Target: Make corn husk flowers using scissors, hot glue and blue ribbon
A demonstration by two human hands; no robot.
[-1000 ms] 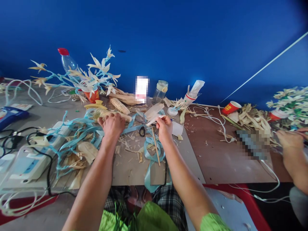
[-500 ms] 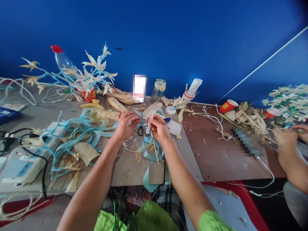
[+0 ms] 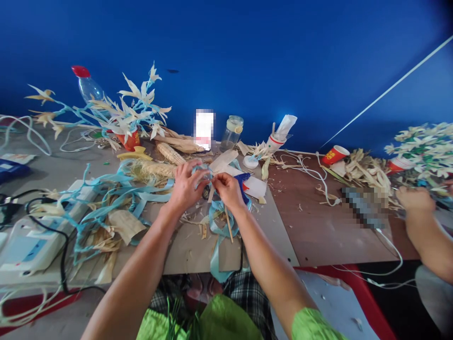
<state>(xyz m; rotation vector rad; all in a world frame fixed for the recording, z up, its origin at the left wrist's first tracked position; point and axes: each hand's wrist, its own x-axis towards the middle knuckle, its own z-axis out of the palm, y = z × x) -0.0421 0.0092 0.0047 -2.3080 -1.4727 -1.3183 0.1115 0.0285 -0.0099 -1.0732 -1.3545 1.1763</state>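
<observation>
Over the middle of the table, my left hand [image 3: 187,185] and my right hand [image 3: 229,190] meet almost fingertip to fingertip. Thumb and fingers of the right are pinched on a narrow pale strip [image 3: 211,194], which hangs below them. My left fingers curl together around something small, partly hidden, with a bit of light blue showing. Beneath the right hand lie a loose light blue ribbon [image 3: 216,226] and a thin wooden stick [image 3: 229,224]. Just beyond the hands are a corn husk piece [image 3: 223,160] and a dark blue object [image 3: 242,179], partly covered.
To the left, blue-wrapped branches with husk flowers [image 3: 136,101] stand in a red cup [image 3: 129,140]. A power strip [image 3: 46,241], corn cob [image 3: 170,153] and glass jar [image 3: 231,134] are nearby. Another person's hand [image 3: 415,200] is at right, near a phone-like device [image 3: 364,208].
My right hand has turned and shifted slightly left, closer to the left fingertips, carrying the strip along. The left hand's fingers have spread a little over the small work.
</observation>
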